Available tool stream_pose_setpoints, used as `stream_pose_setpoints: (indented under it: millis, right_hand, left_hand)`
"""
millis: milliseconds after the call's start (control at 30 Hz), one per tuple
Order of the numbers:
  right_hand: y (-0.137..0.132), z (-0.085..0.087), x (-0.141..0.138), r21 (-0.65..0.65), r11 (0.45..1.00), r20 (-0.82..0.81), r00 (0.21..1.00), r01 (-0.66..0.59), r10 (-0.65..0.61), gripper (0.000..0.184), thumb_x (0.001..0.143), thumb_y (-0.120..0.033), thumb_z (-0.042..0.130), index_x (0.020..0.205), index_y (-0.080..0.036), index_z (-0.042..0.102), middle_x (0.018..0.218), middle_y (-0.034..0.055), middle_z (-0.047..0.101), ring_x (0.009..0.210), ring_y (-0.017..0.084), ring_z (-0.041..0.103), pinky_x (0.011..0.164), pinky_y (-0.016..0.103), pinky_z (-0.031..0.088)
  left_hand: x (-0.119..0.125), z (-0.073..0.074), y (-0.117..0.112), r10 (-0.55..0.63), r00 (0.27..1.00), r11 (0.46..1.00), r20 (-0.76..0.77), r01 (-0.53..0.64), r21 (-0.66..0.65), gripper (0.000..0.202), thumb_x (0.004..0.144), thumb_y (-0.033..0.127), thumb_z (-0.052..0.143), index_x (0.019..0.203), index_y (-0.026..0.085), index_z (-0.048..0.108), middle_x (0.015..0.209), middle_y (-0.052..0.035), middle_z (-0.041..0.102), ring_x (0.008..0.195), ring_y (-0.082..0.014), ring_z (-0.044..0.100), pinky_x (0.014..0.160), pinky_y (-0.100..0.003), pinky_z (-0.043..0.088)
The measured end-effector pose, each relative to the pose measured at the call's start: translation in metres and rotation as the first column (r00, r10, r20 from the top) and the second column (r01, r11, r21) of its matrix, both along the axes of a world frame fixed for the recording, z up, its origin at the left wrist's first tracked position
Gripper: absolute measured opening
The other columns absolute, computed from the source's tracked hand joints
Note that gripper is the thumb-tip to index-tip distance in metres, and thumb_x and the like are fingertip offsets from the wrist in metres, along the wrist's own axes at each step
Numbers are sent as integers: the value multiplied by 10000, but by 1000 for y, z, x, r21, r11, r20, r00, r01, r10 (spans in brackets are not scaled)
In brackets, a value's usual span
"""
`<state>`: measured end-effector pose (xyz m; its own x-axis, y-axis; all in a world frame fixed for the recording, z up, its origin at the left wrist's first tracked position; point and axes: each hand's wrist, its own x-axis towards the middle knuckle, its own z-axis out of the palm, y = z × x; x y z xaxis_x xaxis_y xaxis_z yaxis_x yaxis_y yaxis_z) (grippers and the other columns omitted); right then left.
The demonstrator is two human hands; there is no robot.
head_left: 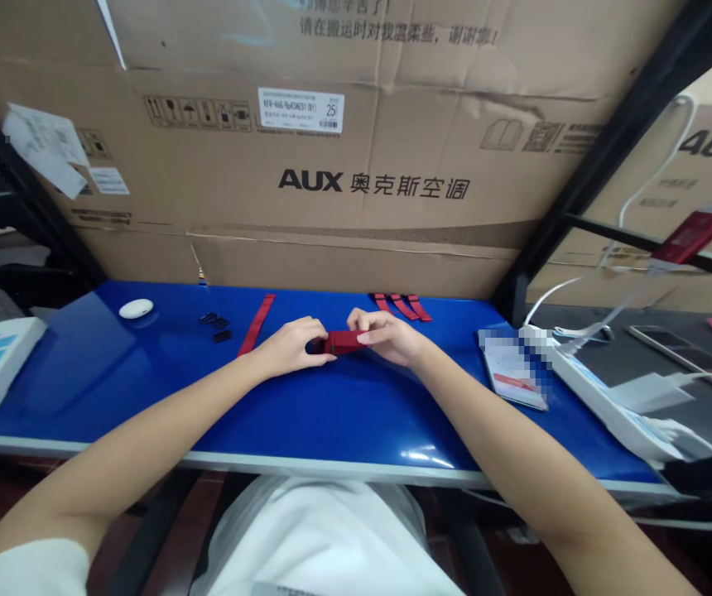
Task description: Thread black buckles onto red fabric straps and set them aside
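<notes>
A piece of red webbing strap [344, 341] is held between both hands, just above the blue tabletop. My left hand [294, 346] pinches its left end, where a small dark part shows at the fingertips. On the right end, my right hand [390, 335] grips the strap between thumb and fingers. Another red strap [260, 321] lies flat behind my left wrist and runs back across the table. Several small black buckle-like pieces [214, 321] rest left of it. Beyond my right hand lie three short red straps [401, 306] with black parts at their far ends.
A large cardboard box [207, 182] stands behind the blue table [356, 422]. On the left are a white oval object [136, 309] and a white device [2, 364]. To the right lie a phone-like slab [514, 372] and a white power strip [604, 397] with cables.
</notes>
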<state>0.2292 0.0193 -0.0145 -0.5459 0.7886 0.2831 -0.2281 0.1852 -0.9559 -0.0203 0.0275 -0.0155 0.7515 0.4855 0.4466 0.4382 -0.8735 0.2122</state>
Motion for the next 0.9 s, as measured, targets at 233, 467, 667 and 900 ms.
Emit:
stream_pose_setpoints:
  millis: [233,467,667,900]
  right_hand:
    - [7,10,25,-58,958,-46,958,280,-282,282,741,-443,719,717,-202,575,733,31,563,754,191,560,738,340,443]
    - [8,9,19,-106,949,-41,952,298,-304,243,746,-361,710,848,-211,549,725,3,559,621,146,508,602,300,412]
    - [3,16,13,-118,973,-246,943,199,-222,130,703,-205,611,806,-222,534,737,26,491,678,175,485,704,366,449]
    - [11,11,24,-100,949,-119,943,299,-309,64,585,-261,514,616,-231,467,672,65,490,680,242,518,741,467,463]
  left_hand:
    - [-10,-8,13,114,991,986,-70,-122,-112,377,819,478,668,1061,191,702,1023,-91,668,1002,-246,601,907,-360,463]
    - [-70,30,33,643,759,760,-102,-649,-29,257,844,402,614,821,171,725,879,-106,668,907,-270,622,870,-366,461]
    - [-141,41,55,856,395,388,-335,-917,-91,130,740,301,699,752,181,652,819,-79,695,781,-242,650,669,-281,446]
    - [-147,26,66,819,477,396,-319,-873,-286,256,581,368,801,625,203,609,608,-20,651,672,-219,637,611,-256,413]
